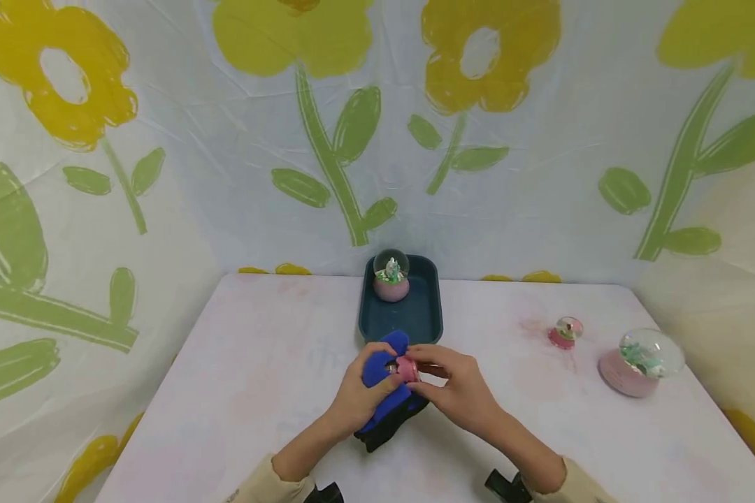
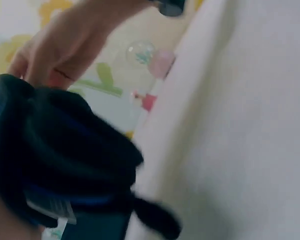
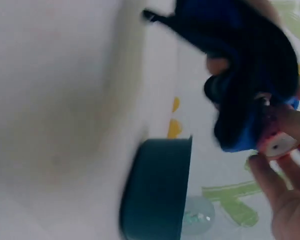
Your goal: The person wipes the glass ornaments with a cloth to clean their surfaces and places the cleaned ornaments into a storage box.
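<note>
In the head view my left hand point(image 1: 358, 395) grips a blue and black cloth point(image 1: 386, 406), a thick folded piece with a black strap end and a white label point(image 2: 52, 206) in the left wrist view. Tucked against its blue side is a small pink snow globe point(image 1: 407, 369). My right hand point(image 1: 459, 384) pinches its pink base between thumb and fingers. From the right wrist view, the pale underside point(image 3: 281, 146) of that base faces outward; its dome is largely hidden by the cloth. Both hands are held in front of a dark teal tray point(image 1: 426, 311).
A snow globe with a pink base point(image 1: 391, 288) stands in the tray's far left part. To the right on the white table point(image 1: 258, 391) are another small pink snow globe point(image 1: 565, 334) and a larger one point(image 1: 629, 374). A flower-printed curtain point(image 1: 239, 154) surrounds the table.
</note>
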`<state>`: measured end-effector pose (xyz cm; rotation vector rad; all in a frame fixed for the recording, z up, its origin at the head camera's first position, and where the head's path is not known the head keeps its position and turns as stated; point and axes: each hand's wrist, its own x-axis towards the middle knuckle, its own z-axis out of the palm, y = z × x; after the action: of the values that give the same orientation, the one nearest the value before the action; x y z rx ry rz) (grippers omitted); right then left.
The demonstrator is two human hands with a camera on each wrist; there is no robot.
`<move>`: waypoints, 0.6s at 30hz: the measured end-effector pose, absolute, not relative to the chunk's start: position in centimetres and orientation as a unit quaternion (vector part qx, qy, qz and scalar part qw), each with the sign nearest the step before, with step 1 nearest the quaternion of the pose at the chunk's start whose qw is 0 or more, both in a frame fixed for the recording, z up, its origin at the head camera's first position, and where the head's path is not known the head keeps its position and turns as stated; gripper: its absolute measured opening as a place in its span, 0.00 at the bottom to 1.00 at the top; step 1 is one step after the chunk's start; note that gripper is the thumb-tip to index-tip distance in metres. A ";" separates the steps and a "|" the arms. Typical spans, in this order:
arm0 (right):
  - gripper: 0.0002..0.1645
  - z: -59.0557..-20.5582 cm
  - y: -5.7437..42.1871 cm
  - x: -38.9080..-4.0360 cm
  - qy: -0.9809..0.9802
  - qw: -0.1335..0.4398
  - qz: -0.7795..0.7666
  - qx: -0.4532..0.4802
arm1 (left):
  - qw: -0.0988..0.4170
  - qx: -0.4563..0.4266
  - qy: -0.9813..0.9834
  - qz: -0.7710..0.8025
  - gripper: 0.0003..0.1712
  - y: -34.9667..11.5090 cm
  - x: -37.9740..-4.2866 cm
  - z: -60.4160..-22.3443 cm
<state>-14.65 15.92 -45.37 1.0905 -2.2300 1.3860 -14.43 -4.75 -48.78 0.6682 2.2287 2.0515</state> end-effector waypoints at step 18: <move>0.16 -44.7 15.5 -13.7 -0.748 0.300 0.286 0.518 | 0.174 0.186 0.604 0.755 0.26 -6.1 -14.4 -48.8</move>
<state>-13.71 15.54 -44.67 1.3756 -1.9843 0.7599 -14.39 -6.11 -48.79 0.5272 1.7120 2.1410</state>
